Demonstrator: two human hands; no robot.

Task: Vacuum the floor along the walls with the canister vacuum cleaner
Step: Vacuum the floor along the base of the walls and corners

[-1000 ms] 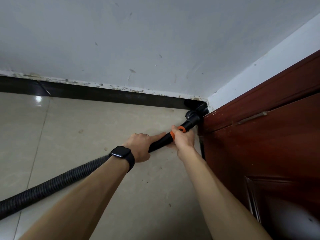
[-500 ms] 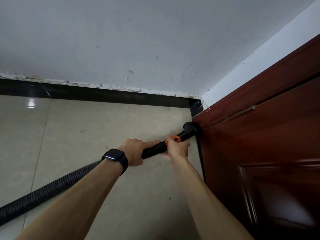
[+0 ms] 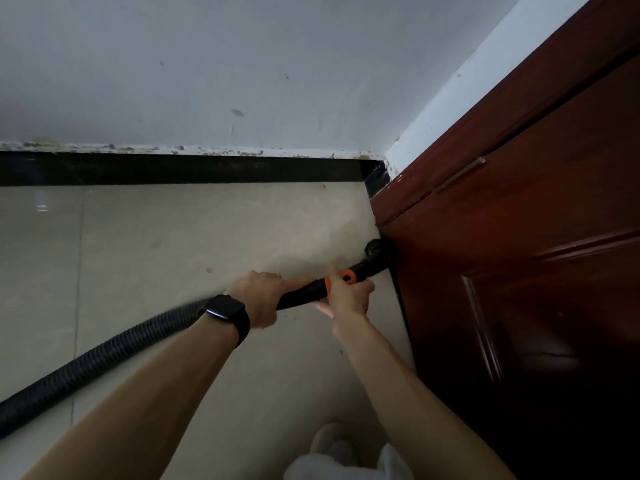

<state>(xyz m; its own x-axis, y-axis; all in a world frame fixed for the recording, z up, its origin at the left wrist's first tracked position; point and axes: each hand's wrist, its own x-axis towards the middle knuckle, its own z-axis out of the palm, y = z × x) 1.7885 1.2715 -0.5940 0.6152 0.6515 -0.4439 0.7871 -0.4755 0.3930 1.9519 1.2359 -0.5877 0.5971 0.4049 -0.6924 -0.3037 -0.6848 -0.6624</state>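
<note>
step: vacuuming floor [image 3: 173, 244] edge by door [image 3: 519, 289] | nozzle [image 3: 375, 252] at 2 o'clock from hands, against door foot | left hand [image 3: 258, 297], right hand [image 3: 348, 299]: fingers curled round tube [image 3: 301, 293] | next, likely: slide nozzle along edge toward 6 o'clock | count: one hose [image 3: 104, 353], one nozzle, two hands, one door

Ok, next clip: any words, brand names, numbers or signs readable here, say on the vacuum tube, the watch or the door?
None: no readable text in this frame.
The smartwatch on the left wrist: screen dark, nothing shown.
The black vacuum tube and its orange collar: no brand or label visible.
The red-brown door, wall and floor tiles: only stains and specks, no writing.
</note>
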